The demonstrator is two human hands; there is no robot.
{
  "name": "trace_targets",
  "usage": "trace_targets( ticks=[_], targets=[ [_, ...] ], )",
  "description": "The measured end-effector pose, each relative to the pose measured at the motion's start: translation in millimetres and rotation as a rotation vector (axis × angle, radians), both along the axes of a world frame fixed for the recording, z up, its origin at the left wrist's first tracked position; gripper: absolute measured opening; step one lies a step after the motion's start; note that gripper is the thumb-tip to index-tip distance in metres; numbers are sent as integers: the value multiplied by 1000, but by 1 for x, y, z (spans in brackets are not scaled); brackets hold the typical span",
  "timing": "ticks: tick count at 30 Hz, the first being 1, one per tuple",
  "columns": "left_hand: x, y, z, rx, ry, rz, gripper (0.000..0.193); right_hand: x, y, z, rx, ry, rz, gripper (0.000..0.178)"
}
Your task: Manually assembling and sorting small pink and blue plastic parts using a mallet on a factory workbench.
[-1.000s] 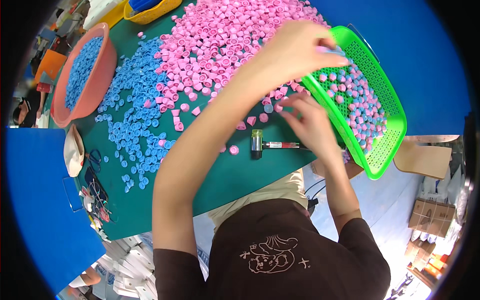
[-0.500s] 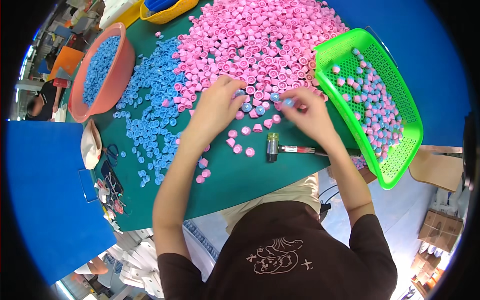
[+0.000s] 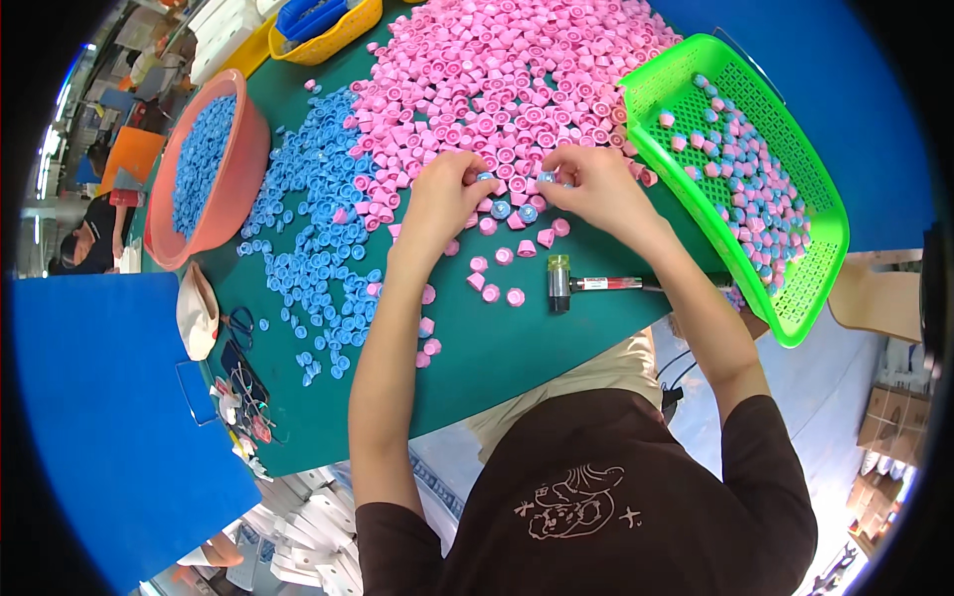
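Observation:
My left hand (image 3: pixel 445 197) is closed in a pinch on a small blue-topped piece (image 3: pixel 485 177) at the near edge of the pink heap. Just to its right, my right hand (image 3: pixel 594 191) pinches another blue-topped piece (image 3: pixel 547 177) between thumb and fingers. Between the hands, two blue-topped pink pieces (image 3: pixel 501 210) stand upright on the green table. Several loose pink cups (image 3: pixel 504 255) lie nearer to me. A hammer (image 3: pixel 559 283) with a clear yellowish head end rests below my right wrist, its handle partly hidden under my forearm.
A wide heap of pink cups (image 3: pixel 497 74) covers the far table, with blue caps (image 3: pixel 323 268) spread left of it. A pink tub (image 3: pixel 248 149) holds more blue caps. At right, a green basket (image 3: pixel 686 253) contains joined pink-and-blue pieces. Scissors (image 3: pixel 238 326) lie far left.
My right hand has moved left and away from me, closer to my left hand. The left fingers have closed in on a blue-topped piece. The whole view has shifted slightly.

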State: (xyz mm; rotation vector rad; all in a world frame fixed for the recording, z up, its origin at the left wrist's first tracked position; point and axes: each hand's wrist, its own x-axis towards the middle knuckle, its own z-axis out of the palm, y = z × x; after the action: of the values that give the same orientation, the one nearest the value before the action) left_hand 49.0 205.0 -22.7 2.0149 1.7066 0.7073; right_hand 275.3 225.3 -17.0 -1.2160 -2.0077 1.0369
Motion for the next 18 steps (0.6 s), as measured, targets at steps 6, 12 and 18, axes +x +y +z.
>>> trace_targets(
  ticks=[6, 12, 18],
  targets=[
    [-3, -8, 0, 9, -112, -64, 25, 13, 5, 12, -698, 864, -97, 15],
    [-12, -7, 5, -93, -69, -51, 23, -11, -12, 7, 88, -67, 370, 22],
    [-9, -8, 1, 33, 16, -115, 21, -21, -6, 7, 237, -416, 446, 28]
  ],
)
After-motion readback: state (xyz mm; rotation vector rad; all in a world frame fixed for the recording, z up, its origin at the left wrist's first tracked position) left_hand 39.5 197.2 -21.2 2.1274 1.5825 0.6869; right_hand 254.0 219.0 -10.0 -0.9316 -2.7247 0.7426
